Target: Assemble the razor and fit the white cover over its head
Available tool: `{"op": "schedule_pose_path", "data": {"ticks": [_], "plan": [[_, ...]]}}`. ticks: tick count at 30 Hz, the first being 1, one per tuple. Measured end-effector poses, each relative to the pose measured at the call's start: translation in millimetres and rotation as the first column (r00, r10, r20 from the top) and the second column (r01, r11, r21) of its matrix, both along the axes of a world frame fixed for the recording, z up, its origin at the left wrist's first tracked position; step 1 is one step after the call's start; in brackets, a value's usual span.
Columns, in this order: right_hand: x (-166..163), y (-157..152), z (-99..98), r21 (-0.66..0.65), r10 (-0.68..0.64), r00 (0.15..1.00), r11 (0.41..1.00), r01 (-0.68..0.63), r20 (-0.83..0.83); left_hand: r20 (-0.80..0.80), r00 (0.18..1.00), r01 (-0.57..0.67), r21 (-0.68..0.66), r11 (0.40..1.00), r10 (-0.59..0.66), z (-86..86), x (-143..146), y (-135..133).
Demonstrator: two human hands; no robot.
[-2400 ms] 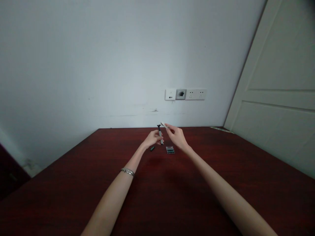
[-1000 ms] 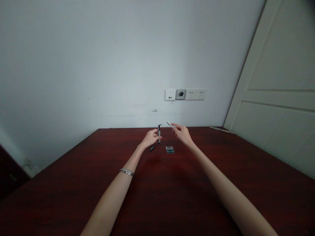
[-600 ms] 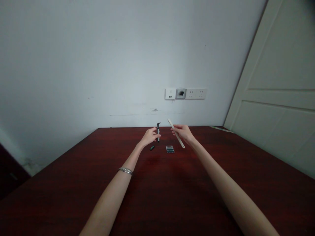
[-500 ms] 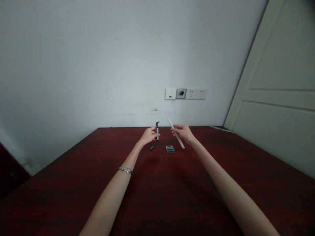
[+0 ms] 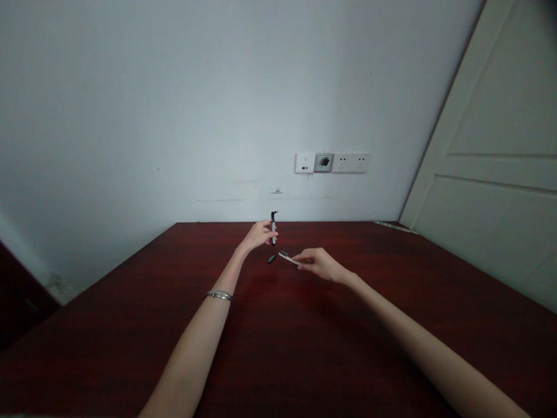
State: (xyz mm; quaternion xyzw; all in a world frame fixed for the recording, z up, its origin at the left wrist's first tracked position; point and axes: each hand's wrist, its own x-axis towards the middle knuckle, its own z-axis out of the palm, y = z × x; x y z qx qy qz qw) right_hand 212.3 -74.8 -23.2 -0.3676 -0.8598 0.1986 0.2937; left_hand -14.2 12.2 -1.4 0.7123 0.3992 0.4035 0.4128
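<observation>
A dark red surface point(image 5: 278, 348) runs to a pale wall with sockets point(image 5: 333, 162). The left hand point(image 5: 256, 235), arm stretched and raised, has its grip closed round a small black-and-silver tool point(image 5: 273, 226) held upright. The right hand point(image 5: 319, 264), low over the surface, pinches a white stick point(image 5: 288, 258) pointing left. A small dark cap point(image 5: 271, 259) lies between them.

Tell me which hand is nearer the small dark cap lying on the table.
Right. The right hand sits low just right of the small dark cap, its white stick nearly reaching it; the left hand is raised behind it, holding a black tool.
</observation>
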Motion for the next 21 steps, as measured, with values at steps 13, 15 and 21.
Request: {"op": "schedule_pose_path", "data": {"ticks": [13, 15, 21], "plan": [[-15, -26, -35.5, 0.126, 0.119, 0.993, 0.985, -0.121, 0.024, -0.079, 0.994, 0.067, -0.046, 0.997, -0.071, -4.5, 7, 0], [-16, -26, -39.2, 0.142, 0.110, 0.994, 0.984, -0.112, 0.019, -0.093, 0.993, 0.068, -0.057, 0.996, -0.073, -4.8, 8, -1], [-15, -25, -46.6, 0.152, 0.085, 0.996, 0.985, -0.086, 0.010, -0.116, 0.990, 0.075, -0.071, 0.995, -0.083, -4.1, 9, -3]]}}
